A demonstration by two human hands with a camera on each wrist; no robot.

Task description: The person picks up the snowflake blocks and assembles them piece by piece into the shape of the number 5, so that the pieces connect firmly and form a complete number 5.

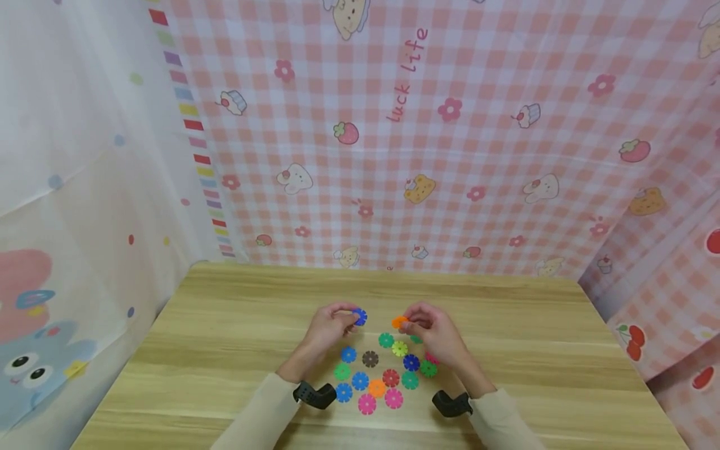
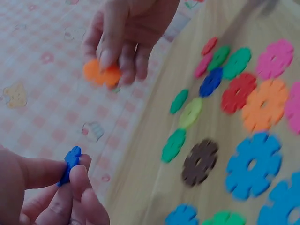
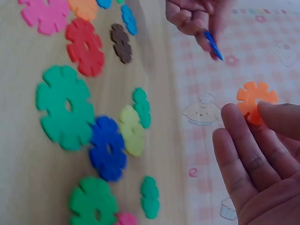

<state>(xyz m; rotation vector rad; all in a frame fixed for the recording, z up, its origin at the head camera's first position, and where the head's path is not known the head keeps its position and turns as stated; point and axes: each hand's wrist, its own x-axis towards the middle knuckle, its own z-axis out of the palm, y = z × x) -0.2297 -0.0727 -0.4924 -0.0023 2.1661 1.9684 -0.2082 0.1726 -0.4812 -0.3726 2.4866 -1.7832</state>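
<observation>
My left hand (image 1: 330, 326) pinches a dark blue notched plastic disc (image 1: 360, 317) between thumb and fingers, above the table. Across from it, my right hand (image 1: 432, 328) pinches an orange notched disc (image 1: 400, 322) by its edge; in the right wrist view its other fingers extend beneath the orange disc. A gap separates the two held discs. Below the hands, loose discs of the same snowflake kind lie flat, among them a brown disc (image 1: 370, 359), a yellow disc (image 1: 399, 349), a red disc (image 1: 390, 377) and another orange disc (image 1: 377, 388).
Several more discs, such as a pink disc (image 1: 367, 404) and a light blue disc (image 1: 344, 392), spread over the wooden table (image 1: 225, 350) between the forearms. A pink checked cloth (image 1: 394, 162) hangs along the far table edge. Each wrist wears a black camera mount (image 1: 315, 395).
</observation>
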